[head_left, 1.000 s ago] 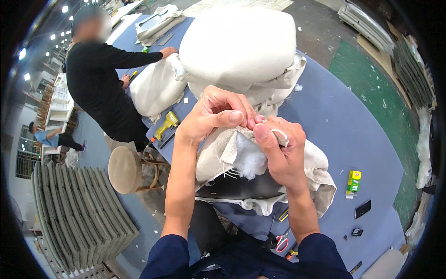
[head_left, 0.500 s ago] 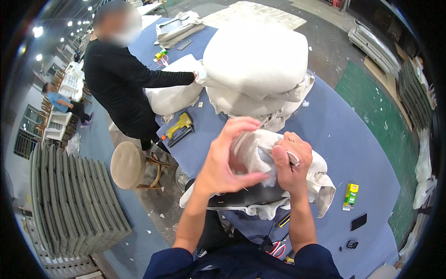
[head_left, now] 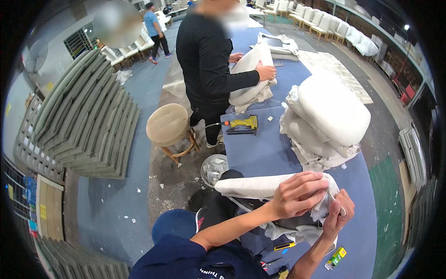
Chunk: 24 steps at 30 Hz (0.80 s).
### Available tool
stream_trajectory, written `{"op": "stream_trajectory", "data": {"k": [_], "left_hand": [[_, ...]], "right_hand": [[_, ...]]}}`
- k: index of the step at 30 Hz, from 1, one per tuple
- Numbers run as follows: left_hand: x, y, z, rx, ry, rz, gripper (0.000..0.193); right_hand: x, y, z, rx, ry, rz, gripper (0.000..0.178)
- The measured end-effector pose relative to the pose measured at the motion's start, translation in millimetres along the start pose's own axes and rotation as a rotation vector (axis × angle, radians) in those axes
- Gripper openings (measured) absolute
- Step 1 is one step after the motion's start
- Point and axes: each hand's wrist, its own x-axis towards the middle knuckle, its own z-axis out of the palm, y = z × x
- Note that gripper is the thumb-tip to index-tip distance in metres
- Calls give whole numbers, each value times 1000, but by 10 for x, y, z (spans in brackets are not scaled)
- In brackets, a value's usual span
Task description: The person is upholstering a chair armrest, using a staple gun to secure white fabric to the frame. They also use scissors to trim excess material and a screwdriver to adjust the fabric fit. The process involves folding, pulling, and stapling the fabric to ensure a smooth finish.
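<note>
An upholstered cushion (head_left: 253, 186) with off-white fabric lies in front of me at the table's near edge, its dark underside partly showing. At its right end, my left hand (head_left: 297, 195) curls its fingers over the loose fabric at the corner. Just beside it, my right hand (head_left: 337, 214) pinches the fabric's edge between thumb and fingers. White fluffy padding (head_left: 319, 214) shows between the two hands. Beyond them stands a stack of covered cushions (head_left: 332, 116). A yellow staple gun (head_left: 242, 124) with a hose rests farther left on the table.
A person in black (head_left: 204, 65) holds another cushion (head_left: 251, 74) across the blue table (head_left: 265, 149). Left of it stand a round stool (head_left: 167, 124) and a bucket of scraps (head_left: 214, 169). A yellow cutter (head_left: 284, 246) and a green-yellow box (head_left: 336, 258) lie near my right arm. Grey panels (head_left: 88, 121) are stacked at left.
The view has swung left. My left hand, open before, has closed onto the fabric; my right hand keeps its pinch. The person in black now holds a cushion tilted up with both hands.
</note>
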Motion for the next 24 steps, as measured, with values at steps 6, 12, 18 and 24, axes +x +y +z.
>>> {"op": "stream_trajectory", "data": {"k": [6,12,18,24], "left_hand": [[-88,87,-230,-95,-13,-46,27],[138,258,-346,-197,-209,-285,38],[378,215,-450,-257,-534,-505,58],[431,141,-297,-409,-630,-502,50]], "right_hand": [[64,-252,-126,-142,-270,-106,41],[-44,-666,-160,-640,-369,-225,24],[-282,-877,12,-940,-306,-215,19],[-325,-875,-123,-851,-257,-168,15]]}}
